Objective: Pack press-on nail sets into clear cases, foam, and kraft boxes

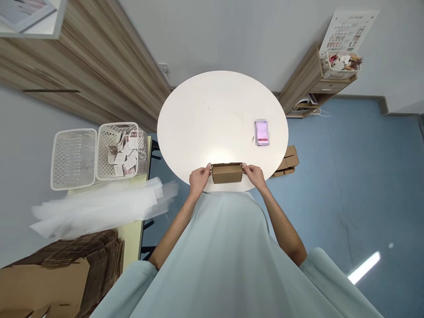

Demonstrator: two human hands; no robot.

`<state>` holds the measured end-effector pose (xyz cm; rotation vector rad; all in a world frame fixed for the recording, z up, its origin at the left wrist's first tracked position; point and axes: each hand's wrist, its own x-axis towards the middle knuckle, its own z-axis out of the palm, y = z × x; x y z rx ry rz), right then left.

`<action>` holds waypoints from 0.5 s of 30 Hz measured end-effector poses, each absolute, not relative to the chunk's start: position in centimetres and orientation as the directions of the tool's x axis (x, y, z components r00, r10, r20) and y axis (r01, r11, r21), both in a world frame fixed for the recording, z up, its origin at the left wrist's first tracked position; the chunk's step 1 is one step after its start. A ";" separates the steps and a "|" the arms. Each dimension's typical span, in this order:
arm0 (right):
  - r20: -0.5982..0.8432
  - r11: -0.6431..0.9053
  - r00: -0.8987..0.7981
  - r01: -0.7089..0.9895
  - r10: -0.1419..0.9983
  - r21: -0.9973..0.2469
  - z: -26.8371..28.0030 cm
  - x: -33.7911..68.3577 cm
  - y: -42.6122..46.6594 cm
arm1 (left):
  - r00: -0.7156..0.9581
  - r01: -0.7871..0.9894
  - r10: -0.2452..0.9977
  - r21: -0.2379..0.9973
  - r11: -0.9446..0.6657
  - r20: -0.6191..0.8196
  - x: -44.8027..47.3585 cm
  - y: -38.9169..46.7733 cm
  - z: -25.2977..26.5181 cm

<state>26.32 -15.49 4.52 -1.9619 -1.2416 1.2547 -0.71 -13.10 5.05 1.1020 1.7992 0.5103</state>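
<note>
A small brown cardboard box [227,173] stands at the near edge of the white oval table [212,115], right in front of my body. My left hand [200,178] pinches its left end between thumb and fingers. At the opposite end, my right hand [255,175] grips the box's right side the same way. The top of the box looks open along its far edge; what lies inside cannot be made out. Beyond my right hand lies a phone-like object [262,132] with a blurred pinkish-purple face.
Left, a side table [132,247] bears white baskets [117,150] with small packets, white sheets [109,205] and stacked flat cardboard [99,265]. Folded boxes [288,161] sit low beyond the table's right edge. A wooden cabinet [309,88] stands at the back right.
</note>
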 end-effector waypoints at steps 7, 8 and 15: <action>-0.490 -0.518 0.166 0.283 0.856 -0.807 4.4 26.1 -16.1 | -0.192 0.451 0.832 0.706 0.547 -0.521 -0.6 -13.8 4.8; -0.500 -0.530 0.178 0.275 0.848 -0.802 4.4 26.1 -16.2 | -0.195 0.434 0.827 0.710 0.555 -0.527 -0.6 -14.0 4.8; -0.545 -0.592 0.231 0.290 0.806 -0.752 4.5 25.8 -16.7 | -0.198 0.306 0.781 0.720 0.623 -0.592 -0.2 -14.6 4.5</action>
